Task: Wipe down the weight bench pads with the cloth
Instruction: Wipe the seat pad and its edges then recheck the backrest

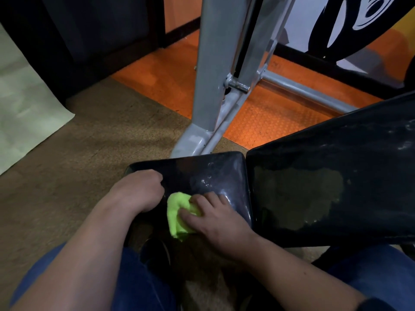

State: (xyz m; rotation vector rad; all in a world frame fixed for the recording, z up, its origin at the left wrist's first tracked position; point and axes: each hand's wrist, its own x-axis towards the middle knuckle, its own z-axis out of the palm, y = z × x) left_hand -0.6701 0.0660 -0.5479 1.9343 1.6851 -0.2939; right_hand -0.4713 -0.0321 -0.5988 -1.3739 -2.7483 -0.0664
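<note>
A bright green cloth lies bunched on the small black seat pad of the weight bench. My right hand presses down on the cloth's right part, fingers spread over it. My left hand is curled into a fist and rests on the seat pad's left edge, just left of the cloth. To the right, the long black back pad slopes up and away; it shows wet streaks and a dull patch. The seat pad glistens with wet streaks near its far right corner.
A grey metal frame upright stands just beyond the seat pad, with a crossbar running right. Orange studded floor mat lies behind, brown carpet to the left. A pale sheet lies at far left. My jeans-clad knees fill the bottom.
</note>
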